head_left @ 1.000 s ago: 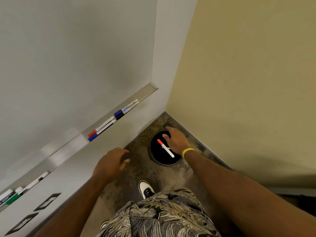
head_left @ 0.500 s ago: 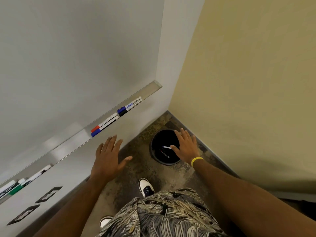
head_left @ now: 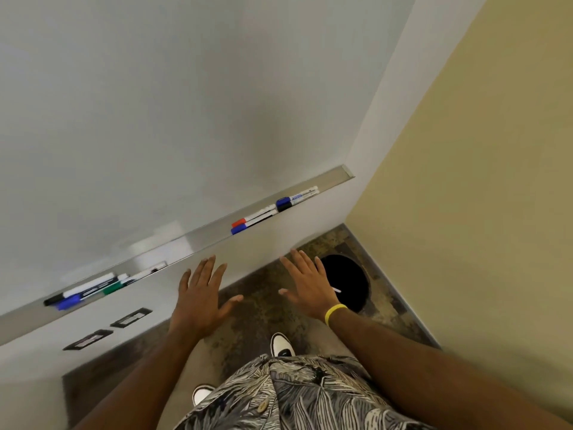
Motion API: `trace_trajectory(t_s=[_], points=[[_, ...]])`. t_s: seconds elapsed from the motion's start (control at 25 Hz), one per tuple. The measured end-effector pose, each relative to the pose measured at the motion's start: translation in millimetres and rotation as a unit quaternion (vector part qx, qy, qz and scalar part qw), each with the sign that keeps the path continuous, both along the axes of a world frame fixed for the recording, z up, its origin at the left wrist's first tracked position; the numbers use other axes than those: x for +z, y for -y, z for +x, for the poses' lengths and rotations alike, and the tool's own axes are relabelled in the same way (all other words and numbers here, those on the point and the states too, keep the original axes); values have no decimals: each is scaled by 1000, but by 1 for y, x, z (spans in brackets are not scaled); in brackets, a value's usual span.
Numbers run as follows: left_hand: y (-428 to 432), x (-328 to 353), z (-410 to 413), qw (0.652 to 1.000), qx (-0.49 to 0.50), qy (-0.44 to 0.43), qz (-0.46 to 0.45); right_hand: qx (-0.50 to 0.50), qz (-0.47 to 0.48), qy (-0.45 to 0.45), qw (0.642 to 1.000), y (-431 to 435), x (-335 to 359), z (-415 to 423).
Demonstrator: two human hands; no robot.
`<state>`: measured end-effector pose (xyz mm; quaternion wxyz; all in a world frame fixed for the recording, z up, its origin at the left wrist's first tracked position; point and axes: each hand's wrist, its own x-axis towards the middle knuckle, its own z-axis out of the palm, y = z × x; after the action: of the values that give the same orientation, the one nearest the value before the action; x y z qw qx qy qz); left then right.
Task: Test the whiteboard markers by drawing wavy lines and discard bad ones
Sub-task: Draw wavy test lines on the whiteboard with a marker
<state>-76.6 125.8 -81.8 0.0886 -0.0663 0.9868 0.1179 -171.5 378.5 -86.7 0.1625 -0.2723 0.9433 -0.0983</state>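
Note:
A blank whiteboard [head_left: 155, 119] fills the upper left, with a metal tray [head_left: 192, 240] along its lower edge. On the tray's right part lie a red-capped marker [head_left: 252, 218], a blue-capped marker [head_left: 252, 225] and a thicker dark-blue-capped marker [head_left: 296, 198]. Several more markers [head_left: 90, 290] lie at the tray's left end. A black bin [head_left: 347, 283] stands on the floor in the corner; a white marker tip [head_left: 336, 290] shows inside it. My left hand [head_left: 201, 299] is spread flat, empty, just below the tray. My right hand [head_left: 307, 283], also spread and empty, partly covers the bin's left side.
A beige wall [head_left: 465, 181] meets the whiteboard wall at the corner. Two dark-framed wall sockets [head_left: 108, 328] sit below the tray on the left. My shoes [head_left: 282, 344] stand on the mottled brown floor.
The red-capped marker left my right hand and fell into the bin. Both hands opened out flat and rose; my right hand moved left off the bin. The view tilted toward the whiteboard.

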Motion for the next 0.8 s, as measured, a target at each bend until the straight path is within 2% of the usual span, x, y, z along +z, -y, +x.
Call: trace_trajectory(t_s=[0.4, 0.6, 0.8], points=[[94, -3, 87, 993, 115, 17, -31, 157, -6, -4, 988, 144, 7, 32], [126, -5, 119, 987, 155, 13, -33, 207, -5, 18, 978, 200, 6, 51], [156, -6, 139, 984, 172, 22, -39, 242, -23, -18, 970, 262, 12, 46]])
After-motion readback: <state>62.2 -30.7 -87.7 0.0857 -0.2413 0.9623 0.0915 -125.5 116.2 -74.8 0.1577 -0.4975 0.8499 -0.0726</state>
